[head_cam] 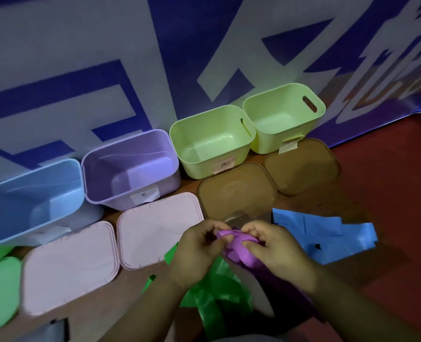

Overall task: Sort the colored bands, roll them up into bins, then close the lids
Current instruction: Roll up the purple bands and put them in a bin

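Near side of the purple bin [132,166], to its right, left hand [199,253] and right hand [278,253] pinch the purple band [240,246], seemingly part-rolled; the left hand lies nearer the bin, the band's tail trailing away from it.

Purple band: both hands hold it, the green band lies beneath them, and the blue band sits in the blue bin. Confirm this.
Wrong on one point: the head view shows the blue band lying loose on the surface beside the right hand, not in the blue bin. The rest stands.
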A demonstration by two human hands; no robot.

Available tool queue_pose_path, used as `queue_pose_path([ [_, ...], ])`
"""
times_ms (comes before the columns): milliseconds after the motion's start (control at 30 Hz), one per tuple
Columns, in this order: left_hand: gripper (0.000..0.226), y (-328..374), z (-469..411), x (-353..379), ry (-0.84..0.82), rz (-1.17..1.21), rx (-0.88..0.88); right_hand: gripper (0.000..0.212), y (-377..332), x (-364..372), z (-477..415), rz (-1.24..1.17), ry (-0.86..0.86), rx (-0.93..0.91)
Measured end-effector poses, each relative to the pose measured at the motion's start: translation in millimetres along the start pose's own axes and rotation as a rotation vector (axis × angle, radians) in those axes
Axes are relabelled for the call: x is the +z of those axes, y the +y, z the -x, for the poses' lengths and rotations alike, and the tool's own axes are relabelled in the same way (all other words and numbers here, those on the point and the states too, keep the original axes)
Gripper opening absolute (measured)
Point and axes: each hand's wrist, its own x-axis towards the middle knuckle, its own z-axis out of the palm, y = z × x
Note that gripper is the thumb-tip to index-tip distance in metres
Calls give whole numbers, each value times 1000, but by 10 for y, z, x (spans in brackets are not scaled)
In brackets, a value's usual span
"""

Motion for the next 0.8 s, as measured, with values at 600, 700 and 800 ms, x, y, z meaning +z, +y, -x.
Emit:
queue_pose_path([
  [600, 10, 696, 900, -544, 306, 65, 162, 30, -1024, 317, 506, -413, -20, -120],
  [700, 10, 773, 1034, -726, 288, 75, 172, 28, -1158, 462, 521, -430, -33, -128],
  [800, 14, 822, 1194, -956, 242, 73, 173, 29, -1290, 601, 511, -455, -35, -140],
])
